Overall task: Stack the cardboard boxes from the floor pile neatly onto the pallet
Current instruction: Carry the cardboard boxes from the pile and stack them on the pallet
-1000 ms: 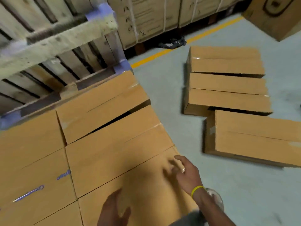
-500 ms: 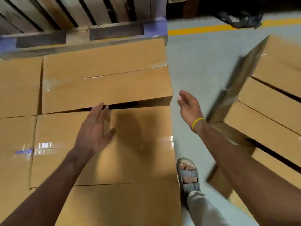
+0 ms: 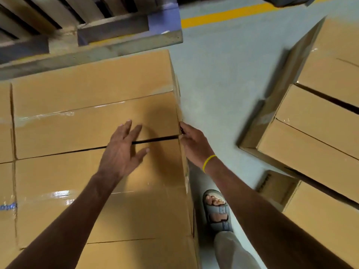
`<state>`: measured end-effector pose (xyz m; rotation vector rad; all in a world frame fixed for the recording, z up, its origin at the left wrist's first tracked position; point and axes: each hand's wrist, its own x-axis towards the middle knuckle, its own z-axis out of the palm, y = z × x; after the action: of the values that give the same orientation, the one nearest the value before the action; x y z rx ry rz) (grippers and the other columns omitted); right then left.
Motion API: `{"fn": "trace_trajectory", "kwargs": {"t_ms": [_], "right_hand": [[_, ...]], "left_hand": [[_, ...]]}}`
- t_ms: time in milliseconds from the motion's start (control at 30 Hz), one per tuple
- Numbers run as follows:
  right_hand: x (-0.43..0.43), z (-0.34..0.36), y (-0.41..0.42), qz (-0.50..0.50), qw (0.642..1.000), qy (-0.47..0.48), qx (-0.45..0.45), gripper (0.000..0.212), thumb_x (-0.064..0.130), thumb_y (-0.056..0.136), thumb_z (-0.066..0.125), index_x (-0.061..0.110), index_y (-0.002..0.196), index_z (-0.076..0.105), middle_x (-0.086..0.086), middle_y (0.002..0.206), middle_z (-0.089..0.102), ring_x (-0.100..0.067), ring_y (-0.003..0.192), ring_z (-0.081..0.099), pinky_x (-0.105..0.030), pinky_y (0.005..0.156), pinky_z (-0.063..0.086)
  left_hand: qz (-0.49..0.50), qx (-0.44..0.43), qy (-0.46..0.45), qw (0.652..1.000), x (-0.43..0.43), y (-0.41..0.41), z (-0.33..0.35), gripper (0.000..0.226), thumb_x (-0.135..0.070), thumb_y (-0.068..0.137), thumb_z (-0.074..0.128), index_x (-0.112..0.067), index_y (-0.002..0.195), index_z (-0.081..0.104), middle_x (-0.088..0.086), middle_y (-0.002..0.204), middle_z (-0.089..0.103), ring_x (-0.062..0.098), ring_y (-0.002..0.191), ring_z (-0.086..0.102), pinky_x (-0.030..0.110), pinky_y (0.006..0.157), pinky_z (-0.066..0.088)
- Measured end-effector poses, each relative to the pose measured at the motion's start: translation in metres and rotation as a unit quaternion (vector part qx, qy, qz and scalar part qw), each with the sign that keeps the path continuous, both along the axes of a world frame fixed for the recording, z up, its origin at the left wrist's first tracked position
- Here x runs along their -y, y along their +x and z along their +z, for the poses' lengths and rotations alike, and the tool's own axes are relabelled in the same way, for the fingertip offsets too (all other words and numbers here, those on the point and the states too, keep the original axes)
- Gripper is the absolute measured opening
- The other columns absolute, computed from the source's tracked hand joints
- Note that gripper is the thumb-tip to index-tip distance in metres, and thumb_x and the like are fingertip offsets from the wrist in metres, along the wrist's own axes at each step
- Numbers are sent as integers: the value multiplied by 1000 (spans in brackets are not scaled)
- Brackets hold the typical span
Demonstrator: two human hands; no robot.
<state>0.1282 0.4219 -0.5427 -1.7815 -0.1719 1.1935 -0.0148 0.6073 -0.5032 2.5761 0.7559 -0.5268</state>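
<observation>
Head view, looking down on the stacked cardboard boxes. The far box (image 3: 93, 105) serves as the reference. A dark gap separates its near edge from the near box (image 3: 97, 191), whose top carries glossy tape. The left hand (image 3: 124, 150) lies over this gap, open, with fingers spread and straight; whether it touches the cardboard cannot be told. The right hand (image 3: 194, 144), with a yellow band (image 3: 209, 163) at the wrist, sits at the near right corner of the far box, its extended fingers against the box's side. Beyond the far box stand pallet timbers (image 3: 116, 33). Well to its right, the floor pile (image 3: 320, 133) rests on the grey floor (image 3: 223, 78). A sandalled foot (image 3: 217, 210) stands right of the near box.
</observation>
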Motion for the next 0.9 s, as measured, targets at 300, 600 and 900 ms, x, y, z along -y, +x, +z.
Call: {"fn": "trace_trajectory", "kwargs": {"t_ms": [300,600,900], "right_hand": [[3,2,-31,-34,999,-11,28,66,27,93,56,25,156,35,3,157,43,-18,146,36,-43,119,33],[3,-12,-38,-64,994,-23,84,60,43,95,54,29,152,42,5,147,55,-17,136,50,-42,111,44],[-8,-19,-64,-92,992,-32,82,59,42,106,41,27,160,22,6,159,39,-14,142,39,-14,106,26]], "left_hand": [[25,-1,-3,1000,2,-2,-4,80,-50,94,68,-23,162,35,9,171,22,31,158,17,41,126,15],[6,17,4,1000,1,-10,-14,77,-57,100,55,-22,164,29,8,173,15,29,160,10,38,123,10],[-13,38,69,997,20,-37,-54,80,-62,104,1,-9,164,-7,9,173,-16,24,159,-17,41,128,-12]]}}
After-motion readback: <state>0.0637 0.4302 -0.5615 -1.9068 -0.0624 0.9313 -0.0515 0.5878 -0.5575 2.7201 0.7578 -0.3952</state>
